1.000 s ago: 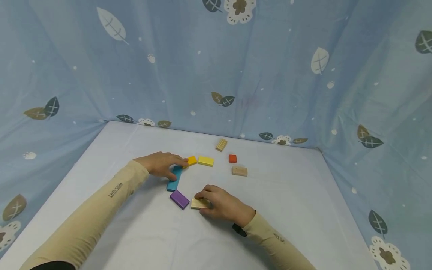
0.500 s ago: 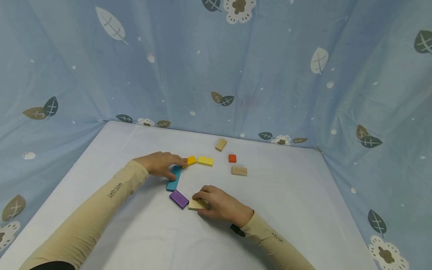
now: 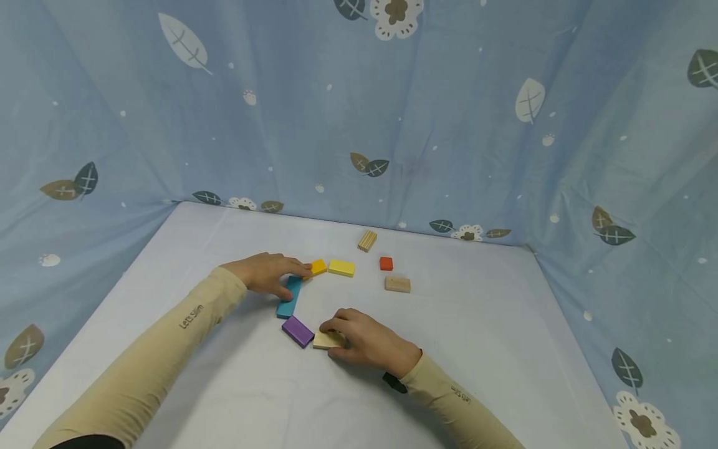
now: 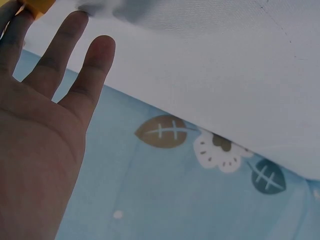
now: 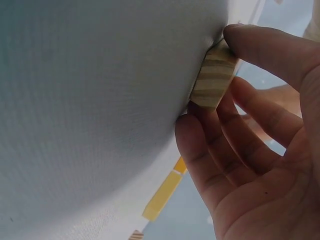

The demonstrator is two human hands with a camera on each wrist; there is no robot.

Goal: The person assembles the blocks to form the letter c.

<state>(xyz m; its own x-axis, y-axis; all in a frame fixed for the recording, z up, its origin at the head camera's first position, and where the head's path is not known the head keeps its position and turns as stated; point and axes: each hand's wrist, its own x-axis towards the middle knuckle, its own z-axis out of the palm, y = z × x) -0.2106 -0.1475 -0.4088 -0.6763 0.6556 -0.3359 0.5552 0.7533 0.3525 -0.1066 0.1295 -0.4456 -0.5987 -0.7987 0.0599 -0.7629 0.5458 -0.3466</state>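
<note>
My right hand (image 3: 367, 340) pinches a pale wooden block (image 3: 325, 340) lying flat on the white cloth. In the right wrist view, the thumb is on one side of this wooden block (image 5: 215, 77), which shows a striped end, and the fingers are on the other. The block's left end is right beside the corner of a purple block (image 3: 298, 331). My left hand (image 3: 265, 272) has its fingertips on an orange block (image 3: 319, 267) and its thumb at a blue block (image 3: 288, 302). Its fingers look fairly straight in the left wrist view, where only a corner of the orange block shows.
A yellow block (image 3: 341, 268) lies right of the orange one. Farther right are a small red block (image 3: 386, 264) and a brown wooden block (image 3: 397, 285). A ridged wooden piece (image 3: 367, 241) lies at the back. Blue patterned curtain (image 3: 314, 125) surrounds the table.
My right hand has slid the pale wooden block slightly left, closing the gap to the purple block; it is still over the last half second. The left hand has stayed in place.
</note>
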